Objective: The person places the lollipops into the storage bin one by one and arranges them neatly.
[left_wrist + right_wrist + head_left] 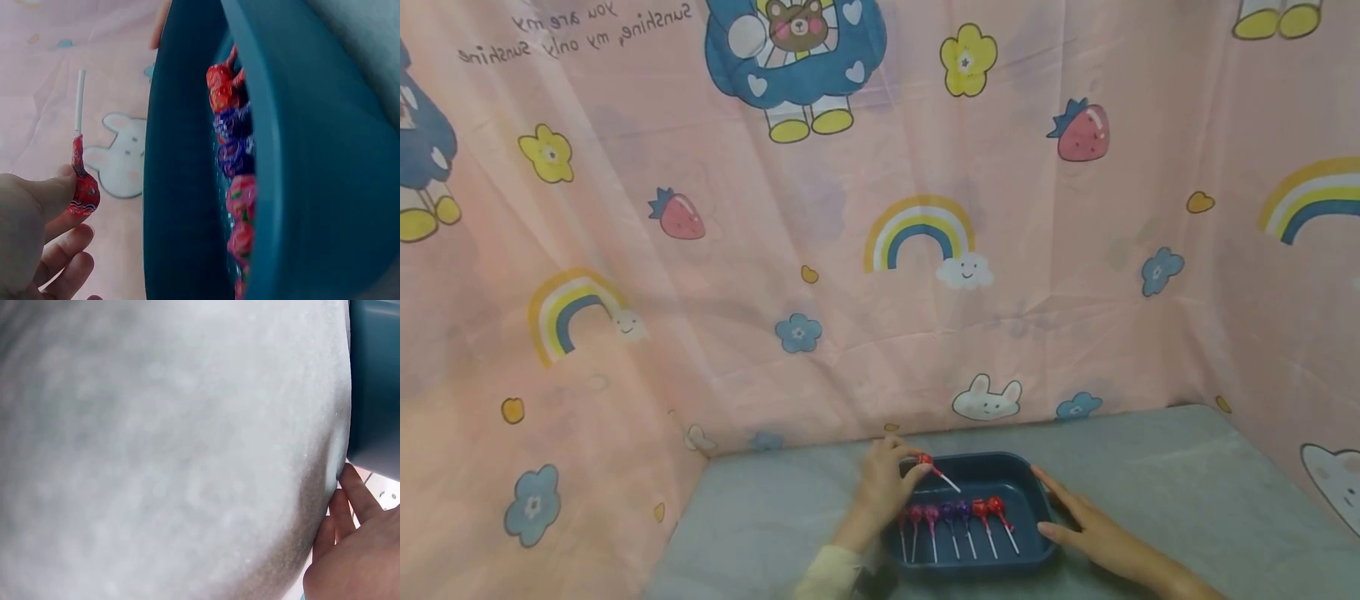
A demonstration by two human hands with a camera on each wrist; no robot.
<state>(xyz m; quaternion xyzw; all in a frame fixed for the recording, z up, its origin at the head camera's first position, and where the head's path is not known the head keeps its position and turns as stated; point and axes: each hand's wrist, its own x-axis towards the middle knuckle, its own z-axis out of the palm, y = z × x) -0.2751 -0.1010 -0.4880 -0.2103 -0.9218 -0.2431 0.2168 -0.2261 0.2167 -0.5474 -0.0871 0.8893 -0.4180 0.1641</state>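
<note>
My left hand (880,487) pinches a red-wrapped lollipop (86,195) by its candy end between thumb and fingers. Its white stick points up in the left wrist view, and in the head view it slants over the back left part of a dark blue tray (985,568). Inside the tray lies a row of several lollipops: pink and red ones on the left, purple ones (957,510) in the middle, red ones (996,507) on the right, sticks toward the front. My right hand (1097,533) rests against the tray's right side, its fingers extended and thumb apart from them.
The tray stands on a table with a grey-green cover (760,517). Behind and at both sides hangs a pink curtain (737,250) printed with rainbows, flowers and strawberries, meeting the table's back edge just behind the tray.
</note>
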